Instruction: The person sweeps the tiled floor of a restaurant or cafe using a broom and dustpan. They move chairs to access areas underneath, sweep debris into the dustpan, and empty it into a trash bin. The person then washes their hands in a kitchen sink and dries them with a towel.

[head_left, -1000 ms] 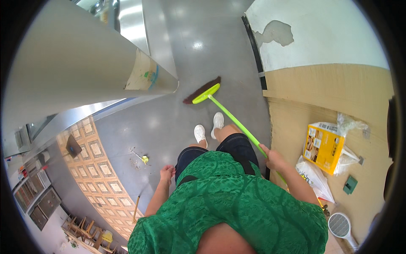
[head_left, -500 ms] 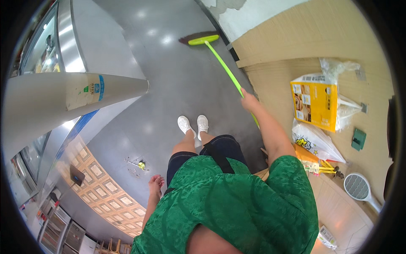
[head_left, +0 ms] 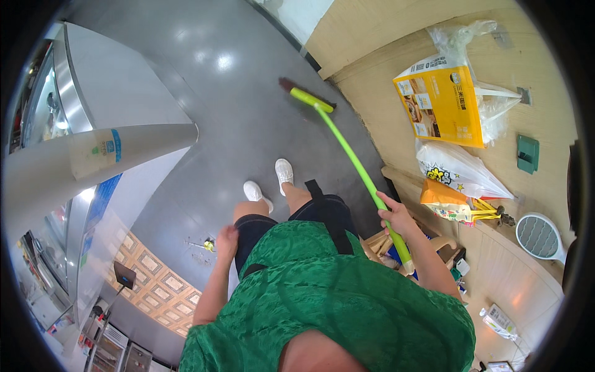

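My right hand (head_left: 396, 217) is wrapped around the bright green handle of a broom (head_left: 354, 162), close to the handle's upper end. The handle slants away from me to a yellow-green head with dark reddish-brown bristles, over the grey floor near the wooden panel on the right. My left hand (head_left: 227, 243) hangs beside my left thigh, with nothing visible in it. Its fingers are blurred, so their pose is unclear. On the floor left of that hand lies a small scatter of litter (head_left: 208, 245) with a yellow-green piece in it.
Bags, including a yellow-and-white one (head_left: 441, 106), hang on the wooden wall (head_left: 372, 37) at right, above a grey racket-shaped object (head_left: 538, 237). A pale round column (head_left: 158, 140) and glass display case (head_left: 46, 115) stand left. Wooden furniture (head_left: 441, 243) is by my right arm.
My right hand has drawn back toward my body with the broom, whose head has come nearer and tilted the other way. My feet have stepped apart. The view has shifted.
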### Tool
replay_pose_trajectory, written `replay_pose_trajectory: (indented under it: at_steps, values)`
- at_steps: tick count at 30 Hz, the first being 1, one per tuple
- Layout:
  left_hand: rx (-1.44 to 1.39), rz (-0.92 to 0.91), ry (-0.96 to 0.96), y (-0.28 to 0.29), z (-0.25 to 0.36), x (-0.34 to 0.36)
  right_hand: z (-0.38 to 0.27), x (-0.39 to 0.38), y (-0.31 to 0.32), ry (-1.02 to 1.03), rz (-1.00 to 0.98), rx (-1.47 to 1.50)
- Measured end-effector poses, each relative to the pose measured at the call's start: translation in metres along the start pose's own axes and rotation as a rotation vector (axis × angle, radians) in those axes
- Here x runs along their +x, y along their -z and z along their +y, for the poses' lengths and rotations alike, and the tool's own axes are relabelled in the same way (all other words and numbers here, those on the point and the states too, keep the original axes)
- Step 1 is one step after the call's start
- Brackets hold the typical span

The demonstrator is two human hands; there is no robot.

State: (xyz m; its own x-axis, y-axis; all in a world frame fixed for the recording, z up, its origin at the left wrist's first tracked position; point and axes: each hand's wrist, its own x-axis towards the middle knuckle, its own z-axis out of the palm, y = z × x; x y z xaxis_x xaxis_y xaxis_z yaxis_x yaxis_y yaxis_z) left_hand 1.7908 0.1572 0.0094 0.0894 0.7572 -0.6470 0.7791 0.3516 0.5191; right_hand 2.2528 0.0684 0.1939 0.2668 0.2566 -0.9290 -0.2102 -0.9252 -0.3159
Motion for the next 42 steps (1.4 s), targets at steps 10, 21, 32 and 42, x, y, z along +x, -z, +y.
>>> replay_pose_trajectory:
  at_steps: [10,21,32,42]
  values:
    - [-0.319,-0.350,-1.296,-0.067,0.256,-0.011,-0.008,0.146,-0.108,0.110,-0.067,0.423]
    - [-0.406,-0.275,-0.992,0.074,0.090,-0.053,0.031,0.182,-0.347,-0.081,0.043,0.373]
    - [-0.706,0.002,-1.067,0.170,0.076,-0.135,-0.004,0.068,-0.430,0.151,-0.294,0.417]
    - [-0.644,0.316,-0.449,0.115,-0.019,-0.114,0.023,0.183,-0.506,0.095,-0.177,-0.341]
